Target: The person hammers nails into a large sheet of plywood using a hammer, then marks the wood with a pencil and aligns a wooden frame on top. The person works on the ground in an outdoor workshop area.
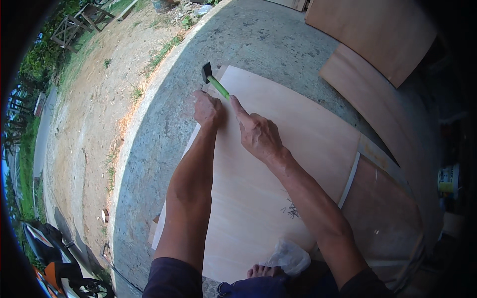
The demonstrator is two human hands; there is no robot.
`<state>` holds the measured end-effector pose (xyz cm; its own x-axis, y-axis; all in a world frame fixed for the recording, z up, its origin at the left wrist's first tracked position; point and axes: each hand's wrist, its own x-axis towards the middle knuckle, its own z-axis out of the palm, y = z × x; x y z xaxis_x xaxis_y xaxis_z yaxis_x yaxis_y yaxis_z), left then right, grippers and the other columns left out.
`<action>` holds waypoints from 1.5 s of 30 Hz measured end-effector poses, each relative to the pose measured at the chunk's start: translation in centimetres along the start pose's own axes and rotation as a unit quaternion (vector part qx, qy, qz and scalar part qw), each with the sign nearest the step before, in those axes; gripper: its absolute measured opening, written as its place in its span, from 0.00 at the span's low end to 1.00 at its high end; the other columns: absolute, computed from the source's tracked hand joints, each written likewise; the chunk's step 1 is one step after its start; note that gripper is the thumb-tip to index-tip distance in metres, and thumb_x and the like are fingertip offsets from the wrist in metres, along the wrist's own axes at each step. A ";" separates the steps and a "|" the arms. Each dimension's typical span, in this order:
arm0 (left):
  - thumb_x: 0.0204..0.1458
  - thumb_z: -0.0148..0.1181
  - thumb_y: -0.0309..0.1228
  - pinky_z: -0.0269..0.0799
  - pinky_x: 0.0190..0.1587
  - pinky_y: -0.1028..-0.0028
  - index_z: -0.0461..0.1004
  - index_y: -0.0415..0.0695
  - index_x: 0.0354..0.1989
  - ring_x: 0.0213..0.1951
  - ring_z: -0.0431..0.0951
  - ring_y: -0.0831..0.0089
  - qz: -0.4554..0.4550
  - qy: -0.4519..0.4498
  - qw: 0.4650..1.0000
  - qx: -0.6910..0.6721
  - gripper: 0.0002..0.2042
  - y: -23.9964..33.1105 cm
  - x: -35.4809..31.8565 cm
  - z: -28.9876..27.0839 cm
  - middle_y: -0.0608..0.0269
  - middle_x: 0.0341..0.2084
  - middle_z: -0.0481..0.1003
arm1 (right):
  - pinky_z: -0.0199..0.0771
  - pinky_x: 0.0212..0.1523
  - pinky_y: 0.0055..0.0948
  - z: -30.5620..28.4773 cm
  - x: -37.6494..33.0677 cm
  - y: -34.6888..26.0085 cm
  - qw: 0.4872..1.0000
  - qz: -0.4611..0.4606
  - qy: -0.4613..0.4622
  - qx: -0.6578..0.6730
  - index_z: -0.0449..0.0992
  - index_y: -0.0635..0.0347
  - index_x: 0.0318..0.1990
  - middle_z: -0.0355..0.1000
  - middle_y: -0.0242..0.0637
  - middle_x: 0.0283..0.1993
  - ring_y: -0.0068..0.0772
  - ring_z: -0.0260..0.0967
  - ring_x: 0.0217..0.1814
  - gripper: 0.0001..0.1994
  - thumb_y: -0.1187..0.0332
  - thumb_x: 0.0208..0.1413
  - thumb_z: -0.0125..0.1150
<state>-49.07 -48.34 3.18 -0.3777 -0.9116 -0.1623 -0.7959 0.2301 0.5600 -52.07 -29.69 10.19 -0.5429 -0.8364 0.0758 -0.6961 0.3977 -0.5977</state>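
Note:
A hammer (219,87) with a dark head and a green handle is gripped in my right hand (261,136), the index finger stretched along the handle. Its head is raised just beyond my left hand (207,107), near the far left corner of a pale plywood sheet (278,119). My left hand is closed at that corner, fingers pinched together; whatever they hold is too small to make out. Below my right forearm, a small heap of nails (290,208) lies loose on the plywood. A crumpled clear plastic bag (289,256) rests at the sheet's near edge, beside my bare foot (263,270).
More plywood panels (370,35) lie on the concrete floor (248,39) at the far right. A framed brown panel (380,213) is at the right. Dirt ground (84,129) borders the concrete on the left, with a parked motorcycle (62,270) at lower left.

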 end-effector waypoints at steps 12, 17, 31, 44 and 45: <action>0.60 0.53 0.31 0.64 0.59 0.60 0.77 0.45 0.44 0.51 0.73 0.52 0.341 0.131 0.930 -0.032 0.08 -0.5 -3.1 1.8 0.55 0.40 0.79 | 0.78 0.36 0.49 -5.4 -15.0 6.7 0.984 0.173 -0.037 -0.024 0.50 0.49 0.76 0.76 0.52 0.32 0.55 0.77 0.32 0.37 0.78 0.58 0.51; 0.52 0.63 0.26 0.61 0.63 0.56 0.77 0.47 0.36 0.44 0.76 0.62 0.507 -0.107 0.849 -0.106 0.04 -1.9 -14.9 2.2 0.63 0.34 0.77 | 0.77 0.48 0.39 -8.2 -28.5 8.9 0.933 0.345 0.029 0.098 0.52 0.54 0.75 0.74 0.66 0.48 0.63 0.76 0.50 0.33 0.77 0.62 0.47; 0.50 0.62 0.35 0.60 0.62 0.55 0.83 0.50 0.36 0.45 0.76 0.57 0.466 -0.234 0.853 0.012 0.08 0.1 -31.9 4.6 0.58 0.38 0.80 | 0.76 0.39 0.47 -4.8 -33.3 11.7 0.940 0.263 0.163 0.145 0.50 0.44 0.76 0.74 0.64 0.46 0.64 0.76 0.40 0.34 0.72 0.64 0.52; 0.50 0.53 0.23 0.67 0.44 0.55 0.68 0.41 0.38 0.40 0.74 0.51 0.481 -0.161 0.859 0.064 0.08 1.5 -34.9 5.7 0.52 0.34 0.73 | 0.76 0.47 0.43 -5.2 -33.8 11.5 0.927 0.273 0.187 0.176 0.51 0.50 0.75 0.72 0.61 0.55 0.61 0.76 0.48 0.30 0.69 0.67 0.48; 0.51 0.52 0.22 0.68 0.42 0.55 0.68 0.40 0.39 0.39 0.75 0.50 0.470 -0.166 0.867 0.024 0.07 1.5 -34.5 5.7 0.52 0.34 0.74 | 0.76 0.48 0.42 -5.0 -33.8 11.7 0.923 0.269 0.200 0.189 0.51 0.49 0.76 0.72 0.61 0.56 0.60 0.76 0.49 0.30 0.70 0.68 0.47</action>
<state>-39.95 -14.60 4.95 -0.9789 -0.1671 0.1180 -0.0784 0.8393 0.5379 -44.19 5.10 4.60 -0.9452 -0.3191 -0.0698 -0.1022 0.4919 -0.8646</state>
